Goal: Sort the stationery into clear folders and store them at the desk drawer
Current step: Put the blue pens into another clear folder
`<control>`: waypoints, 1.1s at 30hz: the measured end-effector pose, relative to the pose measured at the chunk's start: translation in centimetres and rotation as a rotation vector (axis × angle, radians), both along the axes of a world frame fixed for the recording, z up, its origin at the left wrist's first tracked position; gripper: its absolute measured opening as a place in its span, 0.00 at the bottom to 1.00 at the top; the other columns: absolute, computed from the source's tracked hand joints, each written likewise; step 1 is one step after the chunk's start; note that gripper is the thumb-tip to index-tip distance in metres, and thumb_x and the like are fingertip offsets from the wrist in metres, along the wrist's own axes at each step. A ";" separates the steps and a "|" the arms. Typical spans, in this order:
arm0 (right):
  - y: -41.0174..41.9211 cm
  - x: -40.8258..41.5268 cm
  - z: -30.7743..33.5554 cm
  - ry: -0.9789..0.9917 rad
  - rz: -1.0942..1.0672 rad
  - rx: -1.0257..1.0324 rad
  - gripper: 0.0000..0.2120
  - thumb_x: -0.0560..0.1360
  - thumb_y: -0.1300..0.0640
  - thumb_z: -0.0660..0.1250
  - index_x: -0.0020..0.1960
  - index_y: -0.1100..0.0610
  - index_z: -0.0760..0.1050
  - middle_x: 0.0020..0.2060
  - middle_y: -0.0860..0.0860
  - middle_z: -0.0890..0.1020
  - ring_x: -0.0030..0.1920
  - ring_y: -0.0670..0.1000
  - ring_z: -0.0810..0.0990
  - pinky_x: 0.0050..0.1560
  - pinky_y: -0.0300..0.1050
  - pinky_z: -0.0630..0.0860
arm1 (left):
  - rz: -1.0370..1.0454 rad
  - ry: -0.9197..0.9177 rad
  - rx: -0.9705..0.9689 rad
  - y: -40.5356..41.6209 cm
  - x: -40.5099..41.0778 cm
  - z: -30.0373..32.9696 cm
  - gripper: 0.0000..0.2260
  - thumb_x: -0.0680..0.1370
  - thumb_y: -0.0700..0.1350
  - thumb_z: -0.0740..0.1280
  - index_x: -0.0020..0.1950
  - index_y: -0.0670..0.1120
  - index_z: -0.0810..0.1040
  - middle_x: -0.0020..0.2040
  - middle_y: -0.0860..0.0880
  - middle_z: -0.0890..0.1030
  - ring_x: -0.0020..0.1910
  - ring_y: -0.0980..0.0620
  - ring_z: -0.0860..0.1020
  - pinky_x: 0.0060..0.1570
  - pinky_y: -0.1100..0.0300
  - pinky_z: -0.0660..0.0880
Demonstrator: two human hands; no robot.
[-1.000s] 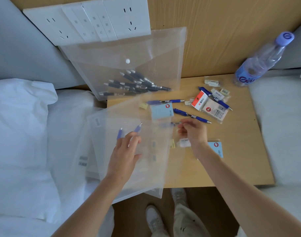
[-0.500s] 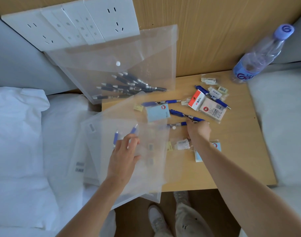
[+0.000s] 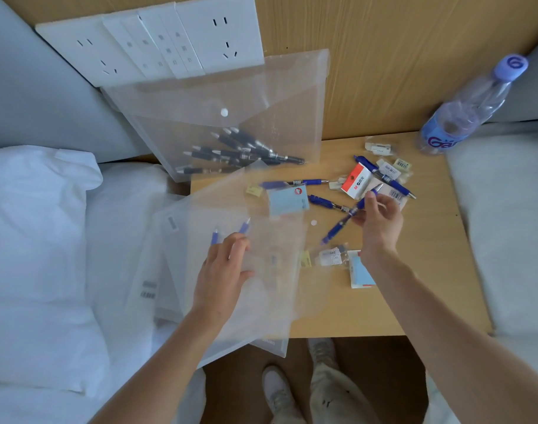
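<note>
My left hand grips a clear folder held over the table's left edge; two blue pens show inside it by my fingers. My right hand pinches a blue pen lifted off the wooden table, tilted with its lower end toward the folder. Other blue pens lie loose on the table. A second clear folder leans against the back wall with several dark pens inside.
Scattered on the table are a red-and-white box, small packaged erasers, blue sticky-note pads and small yellow pads. A water bottle stands at the back right. White bedding lies left, wall sockets behind.
My right hand closed on a blue pen lying on the table and lifted it, now tilted in the air. The left hand still holds the folder in about the same place.
</note>
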State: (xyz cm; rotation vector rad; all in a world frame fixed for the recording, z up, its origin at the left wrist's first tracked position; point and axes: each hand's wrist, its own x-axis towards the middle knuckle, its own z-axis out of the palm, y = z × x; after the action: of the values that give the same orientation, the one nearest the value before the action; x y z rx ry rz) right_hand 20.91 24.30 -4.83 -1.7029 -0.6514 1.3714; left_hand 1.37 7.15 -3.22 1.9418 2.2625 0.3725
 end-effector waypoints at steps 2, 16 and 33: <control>-0.2 0.3 0.9 -0.047 -0.009 0.038 0.06 0.78 0.53 0.64 0.44 0.53 0.73 0.35 0.48 0.77 0.32 0.45 0.72 0.38 0.42 0.74 | 0.010 -0.001 0.007 -0.1 0.2 0.2 0.30 0.59 0.40 0.81 0.52 0.46 0.66 0.52 0.47 0.78 0.39 0.44 0.77 0.34 0.57 0.75; -6.6 -8.0 2.6 0.019 0.452 -0.059 0.07 0.79 0.61 0.60 0.55 0.60 0.74 0.37 0.52 0.78 0.30 0.49 0.76 0.31 0.42 0.76 | 0.032 -0.043 0.049 -1.6 0.8 1.0 0.29 0.60 0.41 0.81 0.50 0.48 0.65 0.54 0.46 0.77 0.46 0.45 0.78 0.41 0.59 0.78; -6.2 -11.3 0.6 0.073 0.461 -0.200 0.11 0.78 0.68 0.56 0.56 0.61 0.73 0.36 0.52 0.77 0.36 0.50 0.79 0.46 0.50 0.80 | 0.049 -0.083 0.062 -2.1 0.8 0.6 0.28 0.61 0.42 0.81 0.51 0.48 0.66 0.57 0.45 0.77 0.47 0.44 0.78 0.41 0.58 0.78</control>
State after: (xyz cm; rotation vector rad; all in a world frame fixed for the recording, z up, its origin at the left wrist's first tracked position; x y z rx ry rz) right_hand 9.58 18.08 -4.24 -1.7114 -0.9309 1.8633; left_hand 2.13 5.07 -2.61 1.8654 2.2759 0.5251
